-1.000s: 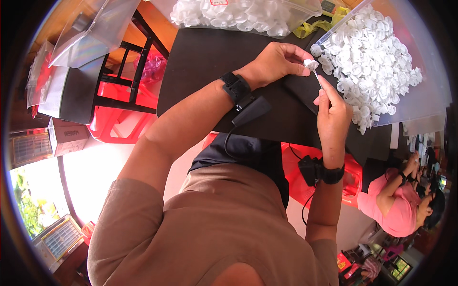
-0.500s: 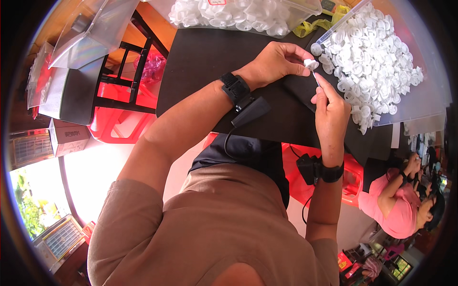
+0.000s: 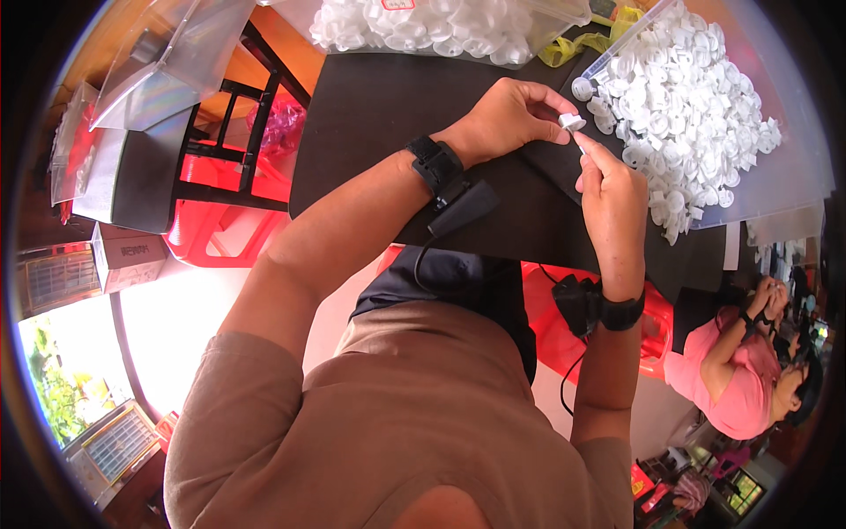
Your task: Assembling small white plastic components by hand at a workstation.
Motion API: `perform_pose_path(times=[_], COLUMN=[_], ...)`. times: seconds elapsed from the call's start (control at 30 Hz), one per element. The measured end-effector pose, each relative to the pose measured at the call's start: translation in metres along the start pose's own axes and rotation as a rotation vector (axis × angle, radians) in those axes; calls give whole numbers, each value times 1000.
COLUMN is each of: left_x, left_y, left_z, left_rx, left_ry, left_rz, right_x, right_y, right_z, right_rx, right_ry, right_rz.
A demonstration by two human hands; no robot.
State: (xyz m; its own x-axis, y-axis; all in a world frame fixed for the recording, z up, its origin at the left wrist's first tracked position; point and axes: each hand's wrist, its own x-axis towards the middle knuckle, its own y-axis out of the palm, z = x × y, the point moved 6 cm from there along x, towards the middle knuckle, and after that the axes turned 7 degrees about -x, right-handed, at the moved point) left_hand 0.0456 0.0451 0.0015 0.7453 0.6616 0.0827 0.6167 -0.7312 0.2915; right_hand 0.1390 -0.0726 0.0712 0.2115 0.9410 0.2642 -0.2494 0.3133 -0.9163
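Pinched between the thumb and forefinger of my left hand [image 3: 515, 115] is a small white plastic part [image 3: 573, 121] with a round flange, held above the dark table. My right hand [image 3: 614, 207] is closed, its forefinger stretched along a thin pale tool [image 3: 581, 150] that is mostly hidden by the fingers. The tool's tip reaches the underside of the part; whether it touches cannot be made out. To the right of both hands lies a large heap of similar white plastic parts [image 3: 696, 97], spilling from a clear plastic bin [image 3: 767, 198] tipped toward me.
Beyond my left hand a clear tub [image 3: 564, 16] of white discs stands on the black table [image 3: 370, 115]. Yellow plastic [image 3: 573, 51] lies between the containers. Red stools [image 3: 220, 229] are at the left and below. A person in pink [image 3: 731, 370] works at the right.
My right hand has shifted slightly, bringing the thin tool nearer to the white part. The part has tilted a little in my left hand, which otherwise stays in place.
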Motion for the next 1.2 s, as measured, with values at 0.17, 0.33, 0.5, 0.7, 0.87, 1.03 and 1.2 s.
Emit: perform_pose_path(times=[0.17, 0.33, 0.5, 0.7, 0.87, 1.03, 1.2], left_x=[1, 1, 1, 1, 1, 1, 2], left_y=[-5, -3, -2, -1, -1, -1, -2], left_z=[1, 0, -1, -1, 0, -2, -1], left_rx=[-210, -211, -203, -168, -136, -118, -68], left_ry=[24, 12, 21, 24, 32, 50, 63], left_rz=[-25, -15, -11, 2, 3, -4, -14], right_x=[-6, -8, -6, -5, -4, -5, -5], right_y=[-10, -9, -5, -3, -2, -3, -1], right_z=[-5, -6, -2, -1, -2, -2, -3], right_rx=[160, 165, 146, 146, 150, 171, 176], right_ry=[94, 122, 109, 119, 132, 146, 150], right_rz=[-25, -37, -20, -9, 13, -4, 3])
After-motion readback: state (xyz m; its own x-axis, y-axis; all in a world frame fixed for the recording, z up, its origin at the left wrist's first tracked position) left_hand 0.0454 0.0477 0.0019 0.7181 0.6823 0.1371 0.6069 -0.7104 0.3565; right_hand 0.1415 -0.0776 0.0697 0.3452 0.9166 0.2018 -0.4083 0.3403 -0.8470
